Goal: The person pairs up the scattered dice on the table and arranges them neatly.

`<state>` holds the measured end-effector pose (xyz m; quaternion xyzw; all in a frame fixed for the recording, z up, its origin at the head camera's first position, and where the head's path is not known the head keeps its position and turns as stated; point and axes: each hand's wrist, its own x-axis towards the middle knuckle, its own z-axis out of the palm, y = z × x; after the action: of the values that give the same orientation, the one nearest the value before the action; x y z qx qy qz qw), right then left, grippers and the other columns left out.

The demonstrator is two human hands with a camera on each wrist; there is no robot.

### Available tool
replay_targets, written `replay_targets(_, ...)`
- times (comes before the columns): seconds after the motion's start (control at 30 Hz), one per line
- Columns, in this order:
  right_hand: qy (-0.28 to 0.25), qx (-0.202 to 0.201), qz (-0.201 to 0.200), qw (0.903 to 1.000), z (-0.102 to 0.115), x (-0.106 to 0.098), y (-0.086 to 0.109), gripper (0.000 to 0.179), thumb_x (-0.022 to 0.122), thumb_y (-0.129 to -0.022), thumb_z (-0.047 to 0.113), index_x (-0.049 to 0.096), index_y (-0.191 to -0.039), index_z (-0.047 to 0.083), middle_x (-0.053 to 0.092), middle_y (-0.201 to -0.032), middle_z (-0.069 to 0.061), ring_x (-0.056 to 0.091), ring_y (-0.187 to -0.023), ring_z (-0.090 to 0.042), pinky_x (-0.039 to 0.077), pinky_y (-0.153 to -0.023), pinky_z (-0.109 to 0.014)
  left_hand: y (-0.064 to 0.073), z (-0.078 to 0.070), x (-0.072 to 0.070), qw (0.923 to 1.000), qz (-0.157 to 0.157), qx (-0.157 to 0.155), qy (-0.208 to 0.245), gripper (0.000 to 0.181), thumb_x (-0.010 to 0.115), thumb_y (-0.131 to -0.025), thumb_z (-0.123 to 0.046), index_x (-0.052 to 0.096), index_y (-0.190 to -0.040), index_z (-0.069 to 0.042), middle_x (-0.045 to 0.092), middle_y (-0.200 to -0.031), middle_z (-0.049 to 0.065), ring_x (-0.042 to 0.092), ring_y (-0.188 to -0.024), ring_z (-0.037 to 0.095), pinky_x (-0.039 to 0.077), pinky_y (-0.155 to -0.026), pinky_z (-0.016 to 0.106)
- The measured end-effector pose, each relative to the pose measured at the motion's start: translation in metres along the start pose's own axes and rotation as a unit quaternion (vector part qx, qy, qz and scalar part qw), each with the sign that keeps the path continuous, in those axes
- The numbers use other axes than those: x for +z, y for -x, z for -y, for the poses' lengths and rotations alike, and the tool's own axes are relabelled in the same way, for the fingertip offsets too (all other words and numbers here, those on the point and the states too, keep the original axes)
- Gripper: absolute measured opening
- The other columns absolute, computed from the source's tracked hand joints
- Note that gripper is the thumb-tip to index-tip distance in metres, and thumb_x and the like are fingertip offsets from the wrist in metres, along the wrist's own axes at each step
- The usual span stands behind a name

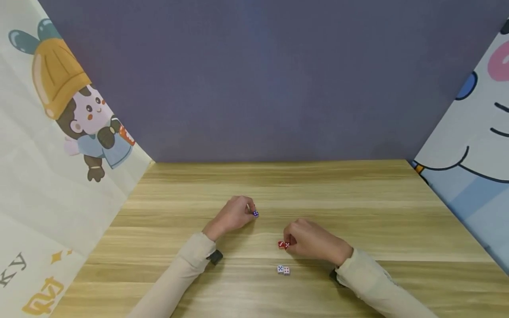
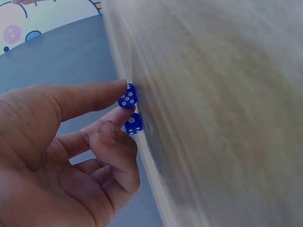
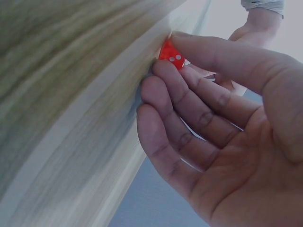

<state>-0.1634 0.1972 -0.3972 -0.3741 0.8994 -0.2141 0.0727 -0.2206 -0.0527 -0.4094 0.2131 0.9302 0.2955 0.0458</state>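
Thumb and fingertip of my left hand (image 1: 235, 213) pinch a blue die (image 2: 128, 97) at the tabletop. A second blue die (image 2: 134, 124) sits close by it, partly behind the fingers in the left wrist view. In the head view a blue die (image 1: 256, 213) shows at the left fingertips. My right hand (image 1: 312, 240) pinches a red die (image 3: 172, 55) between thumb and fingers, low over the wood. Just left of it, another red die (image 1: 281, 245) lies on the table, side by side with the held one.
Two white dice, a left one (image 1: 280, 269) and a right one (image 1: 286, 270), lie together nearer the front of the wooden table (image 1: 338, 185). A dark grey panel (image 1: 270, 88) stands at the back edge. Printed cloths hang along the left and right sides.
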Motion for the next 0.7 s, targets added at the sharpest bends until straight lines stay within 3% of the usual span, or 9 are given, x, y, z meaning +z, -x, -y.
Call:
replay_targets(0.3, -0.011, 0.004, 0.008, 0.9999, 0.0016, -0.0007, -0.0001, 0.016, 0.080, -0.080, 0.011, 0.066, -0.073, 0.016, 0.055, -0.065, 0.015, 0.048, -0.055, 0.001, 0.044, -0.052, -0.021, 0.0000, -0.0005, 0.0018, 0.9994, -0.016, 0.017, -0.024, 0.010, 0.080, -0.083, -0.011, 0.070, -0.083, -0.009, 0.058, -0.065, -0.007, 0.050, -0.056, 0.005, 0.043, -0.055, 0.024)
replay_targets(0.7, -0.018, 0.002, 0.013, 0.9997, 0.0014, -0.0011, 0.0003, 0.015, 0.079, -0.082, 0.012, 0.067, -0.074, 0.015, 0.055, -0.065, 0.014, 0.046, -0.054, 0.001, 0.043, -0.050, -0.021, 0.0011, -0.0025, 0.0009, 0.9994, -0.017, 0.022, -0.022, 0.008, 0.079, -0.084, -0.011, 0.071, -0.084, -0.009, 0.060, -0.067, -0.006, 0.052, -0.058, 0.007, 0.045, -0.056, 0.026)
